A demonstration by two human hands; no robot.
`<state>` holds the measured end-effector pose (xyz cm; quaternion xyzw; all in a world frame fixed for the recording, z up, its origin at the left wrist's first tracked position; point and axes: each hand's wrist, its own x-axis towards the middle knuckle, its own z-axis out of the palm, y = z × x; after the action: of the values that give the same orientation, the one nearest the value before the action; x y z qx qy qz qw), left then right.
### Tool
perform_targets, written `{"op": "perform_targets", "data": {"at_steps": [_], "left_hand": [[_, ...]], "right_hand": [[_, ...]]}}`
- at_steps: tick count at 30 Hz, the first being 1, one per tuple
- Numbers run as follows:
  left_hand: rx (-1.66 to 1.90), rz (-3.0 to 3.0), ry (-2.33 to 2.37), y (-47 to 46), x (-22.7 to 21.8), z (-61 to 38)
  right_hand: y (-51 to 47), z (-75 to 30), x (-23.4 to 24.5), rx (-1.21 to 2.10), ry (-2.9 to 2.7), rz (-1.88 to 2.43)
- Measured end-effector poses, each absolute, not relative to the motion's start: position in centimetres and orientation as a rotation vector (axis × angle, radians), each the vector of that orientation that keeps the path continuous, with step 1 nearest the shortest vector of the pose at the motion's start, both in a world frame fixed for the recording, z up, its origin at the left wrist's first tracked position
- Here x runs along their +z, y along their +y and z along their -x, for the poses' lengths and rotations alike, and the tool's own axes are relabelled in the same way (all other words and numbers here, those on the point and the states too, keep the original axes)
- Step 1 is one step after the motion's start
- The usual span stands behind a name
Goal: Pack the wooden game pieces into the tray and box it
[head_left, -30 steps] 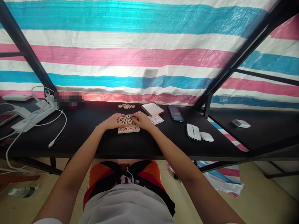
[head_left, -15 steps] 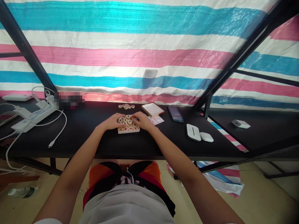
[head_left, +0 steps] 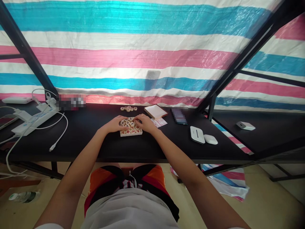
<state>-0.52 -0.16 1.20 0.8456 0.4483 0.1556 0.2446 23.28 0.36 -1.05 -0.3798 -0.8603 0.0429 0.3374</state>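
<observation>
A shallow white box (head_left: 131, 135) on the black desk holds several round xiangqi pieces (head_left: 127, 131), pale with red or black characters. At its left edge, my left hand (head_left: 112, 125) is closed round the side, thumb over the front pieces and fingers behind. From the right, my right hand (head_left: 145, 123) reaches over the far corner with curled fingers, its fingertips on a xiangqi piece (head_left: 132, 124) at the box's right side. Fingers hide part of the rows. Behind the box lies a small cluster of loose xiangqi pieces (head_left: 128, 109).
An open lid (head_left: 156, 112) and a printed card (head_left: 159, 122) lie right of the box. Further right are a phone (head_left: 179, 116), a white case (head_left: 197, 135) and a white mouse (head_left: 211, 139). A power strip (head_left: 35, 121) with cables occupies the left. Striped sheeting (head_left: 133, 58) hangs behind.
My right fingers have shifted very slightly over the pieces at the box's far right. My left hand, the box and the loose pieces stay where they were.
</observation>
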Motion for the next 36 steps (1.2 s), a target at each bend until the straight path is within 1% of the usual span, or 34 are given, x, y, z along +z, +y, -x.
{"op": "perform_targets", "data": {"at_steps": [36], "left_hand": [[0.433, -2.303, 1.227, -0.05, 1.1, 0.55]], "right_hand": [[0.72, -23.54, -1.43, 0.111, -2.218, 0.996]]}}
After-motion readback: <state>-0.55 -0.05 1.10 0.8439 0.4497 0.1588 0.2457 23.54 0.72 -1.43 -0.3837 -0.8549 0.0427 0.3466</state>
